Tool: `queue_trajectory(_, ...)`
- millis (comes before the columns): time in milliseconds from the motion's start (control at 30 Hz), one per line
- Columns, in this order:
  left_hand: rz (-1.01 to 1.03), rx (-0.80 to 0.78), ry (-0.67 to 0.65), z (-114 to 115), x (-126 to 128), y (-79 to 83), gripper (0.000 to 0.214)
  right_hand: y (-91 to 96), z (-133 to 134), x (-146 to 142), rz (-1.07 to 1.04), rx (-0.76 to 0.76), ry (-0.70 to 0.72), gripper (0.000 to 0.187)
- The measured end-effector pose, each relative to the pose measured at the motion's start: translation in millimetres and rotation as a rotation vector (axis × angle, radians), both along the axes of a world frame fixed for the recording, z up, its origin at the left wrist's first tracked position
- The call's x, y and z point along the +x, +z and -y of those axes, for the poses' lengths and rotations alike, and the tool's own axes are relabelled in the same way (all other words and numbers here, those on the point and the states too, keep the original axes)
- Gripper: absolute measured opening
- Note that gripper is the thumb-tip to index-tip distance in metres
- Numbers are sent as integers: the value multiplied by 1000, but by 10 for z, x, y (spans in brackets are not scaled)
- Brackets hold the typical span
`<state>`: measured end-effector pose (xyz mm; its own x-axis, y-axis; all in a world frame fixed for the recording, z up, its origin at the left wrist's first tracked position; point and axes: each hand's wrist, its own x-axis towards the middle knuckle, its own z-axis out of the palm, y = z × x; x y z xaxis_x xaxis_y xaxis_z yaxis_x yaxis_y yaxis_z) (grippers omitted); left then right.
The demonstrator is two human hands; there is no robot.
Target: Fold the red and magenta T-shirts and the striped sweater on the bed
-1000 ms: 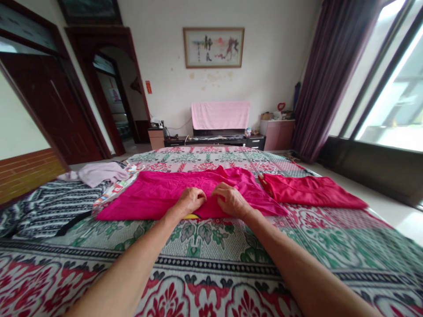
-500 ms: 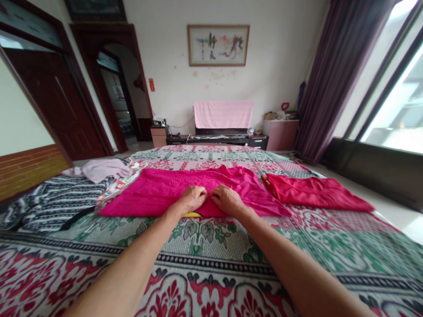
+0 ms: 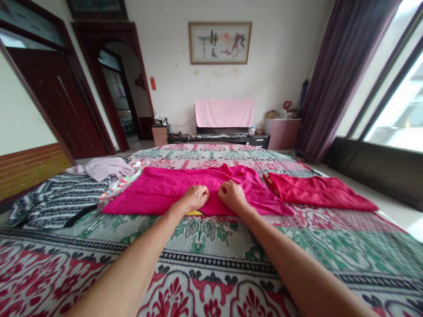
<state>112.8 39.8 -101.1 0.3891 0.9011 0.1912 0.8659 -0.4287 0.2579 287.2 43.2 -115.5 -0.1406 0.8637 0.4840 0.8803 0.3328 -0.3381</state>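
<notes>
A magenta garment (image 3: pixel 158 189) lies spread flat across the patterned bedspread (image 3: pixel 211 246). My left hand (image 3: pixel 194 197) rests on its near edge with the fingers curled, pinching the fabric. My right hand (image 3: pixel 232 196) sits just to the right, closed in a loose fist on the same cloth. A small strip of yellow (image 3: pixel 194 213) shows under the garment's edge below my left hand.
A red garment (image 3: pixel 317 191) lies folded to the right. At the left are a striped black-and-white cloth (image 3: pixel 49 200) and a pale pink garment (image 3: pixel 105 166). Beyond the bed stand a low cabinet with a pink towel (image 3: pixel 224 112), a doorway and purple curtains (image 3: pixel 333 79).
My right hand has closed into a fist on the magenta fabric and drawn slightly away from my left hand. The view has drifted a little.
</notes>
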Motion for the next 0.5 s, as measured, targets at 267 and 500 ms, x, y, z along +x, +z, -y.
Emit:
queue_trajectory(267, 19, 18, -19, -15, -11, -18, 21, 78, 84, -97, 74, -103, 78, 20)
queue_trajectory(500, -13, 32, -56, -51, -26, -49, 21, 110, 24, -134, 91, -166, -15, 24)
